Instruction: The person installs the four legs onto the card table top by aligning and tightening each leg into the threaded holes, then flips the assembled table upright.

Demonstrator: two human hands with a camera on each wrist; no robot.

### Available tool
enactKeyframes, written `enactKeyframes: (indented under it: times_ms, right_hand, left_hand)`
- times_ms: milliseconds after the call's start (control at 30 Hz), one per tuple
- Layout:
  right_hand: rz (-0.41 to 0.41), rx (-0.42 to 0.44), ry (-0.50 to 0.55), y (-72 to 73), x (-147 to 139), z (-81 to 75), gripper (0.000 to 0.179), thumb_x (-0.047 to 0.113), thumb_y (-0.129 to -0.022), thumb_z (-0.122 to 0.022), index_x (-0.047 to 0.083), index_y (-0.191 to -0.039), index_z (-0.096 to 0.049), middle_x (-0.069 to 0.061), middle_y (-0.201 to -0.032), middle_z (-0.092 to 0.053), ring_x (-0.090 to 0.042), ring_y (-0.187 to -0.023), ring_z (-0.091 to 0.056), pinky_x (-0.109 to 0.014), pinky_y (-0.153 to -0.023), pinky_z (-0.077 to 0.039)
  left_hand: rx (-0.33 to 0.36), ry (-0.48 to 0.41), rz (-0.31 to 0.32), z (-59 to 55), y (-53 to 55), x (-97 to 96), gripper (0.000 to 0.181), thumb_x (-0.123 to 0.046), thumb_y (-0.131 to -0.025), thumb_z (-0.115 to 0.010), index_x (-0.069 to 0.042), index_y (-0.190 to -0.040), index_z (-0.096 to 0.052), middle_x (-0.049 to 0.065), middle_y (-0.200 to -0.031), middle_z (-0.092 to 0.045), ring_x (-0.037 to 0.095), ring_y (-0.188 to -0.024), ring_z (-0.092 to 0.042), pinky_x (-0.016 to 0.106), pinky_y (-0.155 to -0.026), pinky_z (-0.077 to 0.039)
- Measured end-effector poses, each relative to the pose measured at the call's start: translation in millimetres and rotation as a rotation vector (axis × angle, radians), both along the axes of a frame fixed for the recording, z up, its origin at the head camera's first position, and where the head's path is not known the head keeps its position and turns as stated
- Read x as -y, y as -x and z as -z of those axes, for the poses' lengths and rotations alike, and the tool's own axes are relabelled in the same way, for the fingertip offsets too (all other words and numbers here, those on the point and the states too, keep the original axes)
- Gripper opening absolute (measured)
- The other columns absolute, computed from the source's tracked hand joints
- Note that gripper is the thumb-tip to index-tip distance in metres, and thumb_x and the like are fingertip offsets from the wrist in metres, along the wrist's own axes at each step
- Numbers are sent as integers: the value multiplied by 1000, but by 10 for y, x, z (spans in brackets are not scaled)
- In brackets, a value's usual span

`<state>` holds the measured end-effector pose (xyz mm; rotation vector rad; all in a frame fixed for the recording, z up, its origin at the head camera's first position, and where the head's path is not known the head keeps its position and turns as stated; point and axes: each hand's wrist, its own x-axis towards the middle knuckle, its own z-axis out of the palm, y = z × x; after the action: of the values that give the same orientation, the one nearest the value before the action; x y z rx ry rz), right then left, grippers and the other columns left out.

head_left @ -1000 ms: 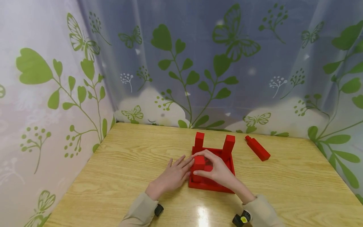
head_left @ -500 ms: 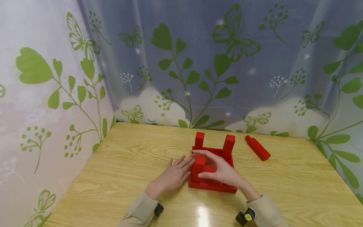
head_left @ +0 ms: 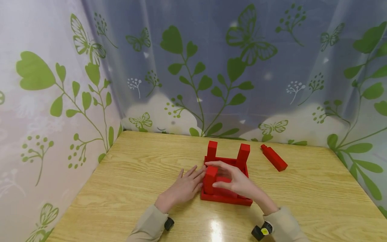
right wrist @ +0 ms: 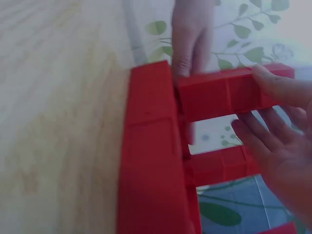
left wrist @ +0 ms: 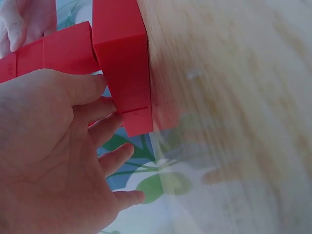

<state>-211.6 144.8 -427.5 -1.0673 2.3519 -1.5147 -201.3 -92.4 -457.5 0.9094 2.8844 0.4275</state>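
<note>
A red square tray-like base (head_left: 226, 200) lies on the table with several upright red posts at its corners. My right hand (head_left: 240, 181) is bent around the front-left post (head_left: 210, 179), thumb on its near right side and fingers reaching behind it. In the right wrist view the thumb overlaps this post (right wrist: 209, 95), the fingertips on its other side; how firmly they press cannot be told. My left hand (head_left: 182, 188) lies beside the base's left edge, fingers extended. Its fingertips meet the red side wall (left wrist: 126, 73) in the left wrist view.
Two more posts stand at the back corners, the back-left post (head_left: 212, 150) and the back-right post (head_left: 243, 156). A loose red post (head_left: 274, 158) with a narrow round end lies on the wooden table (head_left: 136, 161) to the right. A patterned curtain (head_left: 193, 67) hangs behind.
My right hand has loosened and turned at the front-left post, its thumb shifting right and its wrist moving right. My left hand and the loose post have stayed put.
</note>
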Motion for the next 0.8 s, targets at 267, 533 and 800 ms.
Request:
enactKeyframes:
  times_ms: [267, 533, 800]
  right_hand:
    - [195, -198, -49, -28, 166, 119, 52, 22, -80, -88, 13, -126, -64, 6, -120, -65, -12, -111, -61, -32, -91, -54]
    - [194, -157, -69, -18, 148, 104, 59, 27, -82, -87, 18, -134, -61, 5, -132, -63, -16, -120, -59, -37, -96, -54]
    - [-31, 88, -49, 39, -41, 65, 74, 19, -88, -81, 18, -153, -44, -5, -157, -43, -31, -141, -45, -52, -107, -46]
  left_hand:
    - [-10, -1, 7, 3, -1, -5, 51, -29, -110, -44, -13, -158, -37, 1, -167, -27, 32, -153, -24, 69, -116, -23]
    - [-10, -1, 4, 3, -2, -7, 53, -29, -110, -44, -14, -159, -34, 1, -166, -28, 32, -153, -25, 69, -115, -23]
    - [-3, -10, 2, -3, -5, -6, 52, -29, -110, -43, -12, -159, -36, 0, -167, -25, 33, -153, -23, 69, -116, -21]
